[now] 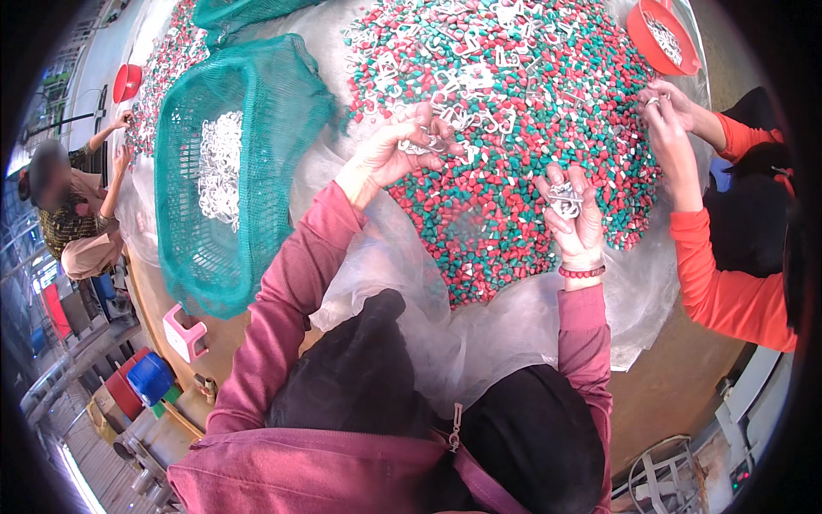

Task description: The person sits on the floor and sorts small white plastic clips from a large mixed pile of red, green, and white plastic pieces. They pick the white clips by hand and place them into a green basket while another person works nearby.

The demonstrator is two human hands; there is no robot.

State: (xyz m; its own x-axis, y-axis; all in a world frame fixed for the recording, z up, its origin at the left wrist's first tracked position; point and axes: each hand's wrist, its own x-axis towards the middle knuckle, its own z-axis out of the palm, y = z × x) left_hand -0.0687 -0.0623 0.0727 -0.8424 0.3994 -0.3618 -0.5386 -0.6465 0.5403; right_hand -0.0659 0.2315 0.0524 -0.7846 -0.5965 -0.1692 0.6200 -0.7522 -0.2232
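Note:
My left hand (390, 152) is over the near left part of a wide heap, palm turned inward, its fingers curled round a few silvery loop-shaped metal pieces (421, 146). To the right, my right hand (580, 218) is turned palm up with bent fingers, cupping a small bunch of similar metal pieces (565, 201). Under both hands spreads the heap of small red, green and whitish cone-like pellets (492, 231). More of the silvery loops (467, 79) lie scattered over its farther part. The exact kind of metal piece is too small to tell.
Left of me stands a green basket (171, 214) draped in green netting, holding a pile of metal pieces (221, 167). A red bowl (655, 38) is at the far right. Co-workers' hands (670, 116) work at the right and far left. Clear plastic sheeting (394, 248) edges the heap.

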